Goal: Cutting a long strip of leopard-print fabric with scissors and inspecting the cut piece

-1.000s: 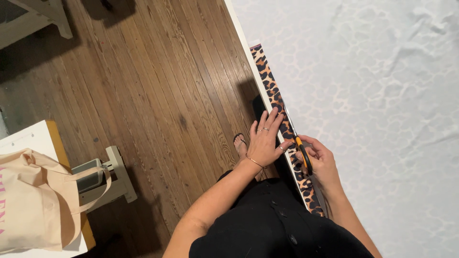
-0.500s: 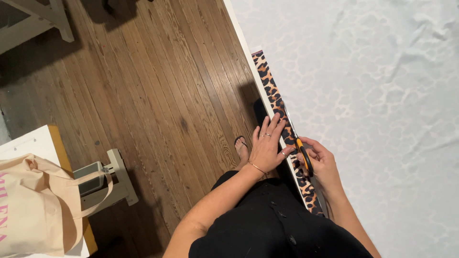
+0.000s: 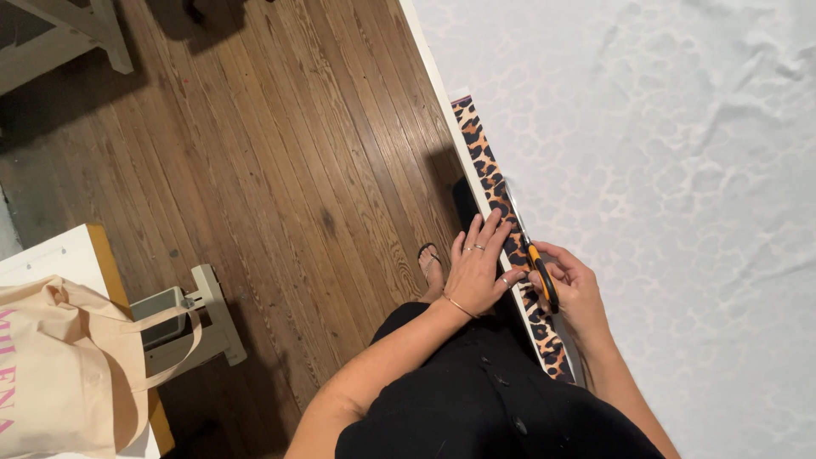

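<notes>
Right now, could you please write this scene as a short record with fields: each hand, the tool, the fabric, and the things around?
left hand: left hand lies flat, fingers spread, pressing the leopard-print strip at the table edge
right hand: right hand grips the scissors
tool: orange-handled scissors, blades pointing up along the strip
fabric: pale patterned fabric covers the table; strip runs along its left edge
floor: wooden floor; one foot in a sandal
nearby: cream tote bag on a side table, lower left

tote bag [image 3: 59, 365] cut by left edge | scissors [image 3: 537, 270] blades partly hidden
</notes>
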